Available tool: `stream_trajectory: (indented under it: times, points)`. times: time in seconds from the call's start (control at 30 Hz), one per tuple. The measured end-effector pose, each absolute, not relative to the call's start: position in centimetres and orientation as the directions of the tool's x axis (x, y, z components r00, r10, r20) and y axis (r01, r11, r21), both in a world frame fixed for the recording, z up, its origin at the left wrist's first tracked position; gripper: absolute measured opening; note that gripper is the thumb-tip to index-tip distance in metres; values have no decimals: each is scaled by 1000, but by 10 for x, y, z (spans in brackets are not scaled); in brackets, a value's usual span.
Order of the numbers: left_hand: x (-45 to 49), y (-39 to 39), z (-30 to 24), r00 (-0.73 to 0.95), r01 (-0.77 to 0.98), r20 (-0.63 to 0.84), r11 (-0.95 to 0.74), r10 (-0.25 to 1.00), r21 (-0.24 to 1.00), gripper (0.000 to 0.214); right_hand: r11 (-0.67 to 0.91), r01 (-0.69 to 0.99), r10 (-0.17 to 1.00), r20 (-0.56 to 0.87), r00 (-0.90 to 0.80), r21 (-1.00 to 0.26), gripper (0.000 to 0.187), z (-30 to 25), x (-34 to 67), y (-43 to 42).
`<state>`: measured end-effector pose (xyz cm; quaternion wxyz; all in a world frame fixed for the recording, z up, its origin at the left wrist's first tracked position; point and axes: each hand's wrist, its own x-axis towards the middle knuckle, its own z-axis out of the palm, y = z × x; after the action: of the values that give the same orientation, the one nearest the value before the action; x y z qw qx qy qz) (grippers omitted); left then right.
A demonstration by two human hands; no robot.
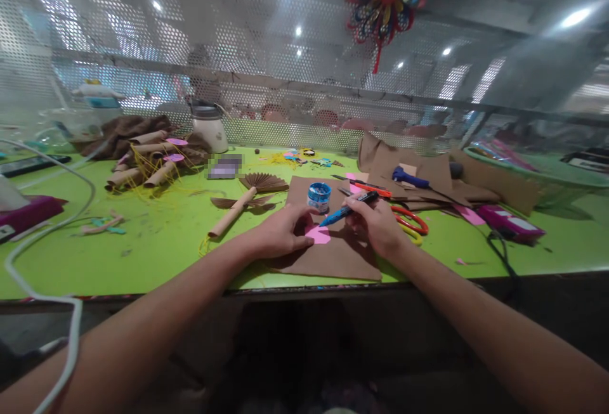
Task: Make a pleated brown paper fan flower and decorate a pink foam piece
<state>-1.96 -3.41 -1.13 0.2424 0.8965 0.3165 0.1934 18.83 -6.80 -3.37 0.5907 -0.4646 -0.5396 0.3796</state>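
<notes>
My right hand [373, 219] is closed around a blue marker [337, 213], its tip pointing down and left at a small piece of pink paper [318, 234]. The thumb and index finger of my left hand [283, 231] hold that pink paper by its left side. Beneath both hands lies a sheet of brown paper [347, 258]. A small blue-stained jar [318, 196] stands on the sheet just behind the pink paper. Scissors with red [413, 219] and yellow handles lie beside my right hand, partly hidden by it.
Left of my hands lies a brown paper fan shape with a tube [233, 212]. Several tubes with yellow strings [157, 157] are piled farther left, near a lidded jar [209, 127]. A blue-handled tool [410, 177] rests on brown sheets at right. A white cable [52, 282] crosses the left.
</notes>
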Motion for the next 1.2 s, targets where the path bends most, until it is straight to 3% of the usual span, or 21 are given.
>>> stream_trajectory:
  times: [0.5,1.2]
  points:
    - [-19,-36,-12,728,487,203,-702,655,519,51,284,237,932,325,158,-929,20,-31,185,-71]
    - [-18,-38,-8,734,517,172,-705,657,485,53,271,186,942,300,150,-944,21,-37,188,-69]
